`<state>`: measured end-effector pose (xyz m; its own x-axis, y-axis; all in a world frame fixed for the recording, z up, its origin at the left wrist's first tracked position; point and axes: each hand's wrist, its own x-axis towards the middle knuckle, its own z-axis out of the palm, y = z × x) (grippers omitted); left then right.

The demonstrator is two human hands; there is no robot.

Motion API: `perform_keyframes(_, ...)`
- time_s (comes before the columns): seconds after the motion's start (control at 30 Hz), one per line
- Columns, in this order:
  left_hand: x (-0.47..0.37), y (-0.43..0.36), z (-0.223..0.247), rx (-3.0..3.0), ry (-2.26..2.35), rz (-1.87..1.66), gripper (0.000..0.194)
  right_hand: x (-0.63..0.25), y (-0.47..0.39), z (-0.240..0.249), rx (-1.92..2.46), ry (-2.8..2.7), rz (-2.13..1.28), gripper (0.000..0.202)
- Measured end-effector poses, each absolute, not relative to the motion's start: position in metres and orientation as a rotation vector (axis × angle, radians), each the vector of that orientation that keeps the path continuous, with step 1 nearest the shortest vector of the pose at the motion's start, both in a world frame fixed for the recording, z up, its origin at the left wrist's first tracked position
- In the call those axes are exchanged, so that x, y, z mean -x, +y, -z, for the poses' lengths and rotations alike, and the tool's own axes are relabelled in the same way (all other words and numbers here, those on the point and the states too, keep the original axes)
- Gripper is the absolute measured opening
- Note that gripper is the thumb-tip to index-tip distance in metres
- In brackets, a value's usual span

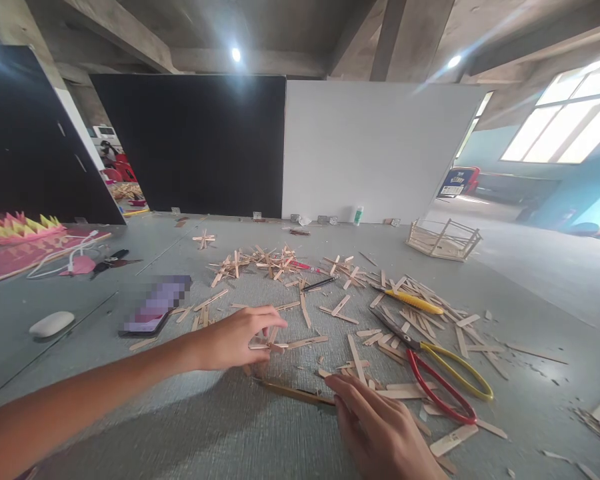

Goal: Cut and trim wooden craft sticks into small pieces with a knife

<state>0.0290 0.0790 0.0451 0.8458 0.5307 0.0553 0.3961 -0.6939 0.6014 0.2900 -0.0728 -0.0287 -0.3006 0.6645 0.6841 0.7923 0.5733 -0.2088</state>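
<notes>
My left hand (237, 339) is left of centre, its thumb and fingers closed on a small wooden craft stick piece (275, 347) with crossed parts. My right hand (373, 423), at lower centre, grips the end of a slim brass-coloured tweezers-like tool (295, 392). The tool's tip points left and lies just below my left thumb. Beside the left fingers, another craft stick (307, 342) rests on the table. Scissors (423, 347) with one red and one yellow handle lie open among loose sticks, right of my right hand.
Star-shaped stick pieces (275, 260) are heaped farther back. A yellow-handled tool (413, 301), a black pen (320, 284) and a phone (157, 305) lie around. A white case (51, 325) sits left, a stick frame (445, 240) back right. Upright black and white boards (370, 147) stand behind.
</notes>
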Motion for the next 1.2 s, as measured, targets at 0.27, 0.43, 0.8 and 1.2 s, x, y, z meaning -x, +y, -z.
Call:
perform_keyframes(0.27,-0.029,0.077,-0.051,-2.432,0.619,-0.325,0.066,-0.29,-0.074,0.029,1.17,-2.053,0.195,0.029)
perform_keyframes(0.43,-0.021,0.078,-0.055,-2.408,0.825,-0.249,0.097,-0.289,-0.076,0.027,1.175,-2.052,0.232,0.029)
perform_keyframes(0.8,-0.018,0.089,-0.036,-2.423,0.94,-0.287,0.06,-0.29,-0.073,0.029,1.16,-2.065,0.232,0.029)
perform_keyframes(1.2,-0.037,0.066,-0.027,-2.333,1.129,-0.503,0.059,-0.29,-0.071,0.032,1.13,-2.067,0.227,0.031)
